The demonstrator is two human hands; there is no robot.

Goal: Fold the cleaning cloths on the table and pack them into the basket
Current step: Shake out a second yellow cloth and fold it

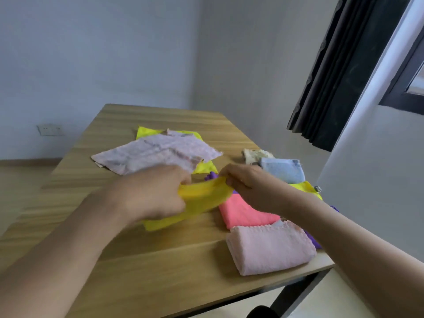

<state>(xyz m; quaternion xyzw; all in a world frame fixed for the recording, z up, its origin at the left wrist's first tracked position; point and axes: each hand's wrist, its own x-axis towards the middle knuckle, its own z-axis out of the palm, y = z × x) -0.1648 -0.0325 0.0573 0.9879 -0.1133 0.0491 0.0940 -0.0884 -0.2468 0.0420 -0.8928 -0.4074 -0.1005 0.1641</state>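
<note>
both hands held a yellow cloth (202, 200) stretched between them above the middle of the table (160, 260): the left hand (153, 193) gripped one end, the right hand (247, 187) pinched the other. folded cloths (coral (243, 214), pink (270, 249), blue (283, 169)) lay along the table's right edge.

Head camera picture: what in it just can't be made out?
- Basket: none is plainly in view; it may lie outside the frame.
- Purple thing: mostly hidden under the folded cloths and the right arm.
- Yellow cloth: motion-blurred, its folds unclear; the left hand covers one end.
- Right hand: its fingertips curl out of sight round the cloth's edge.
- Beige cloth: too blurred to read.
</note>
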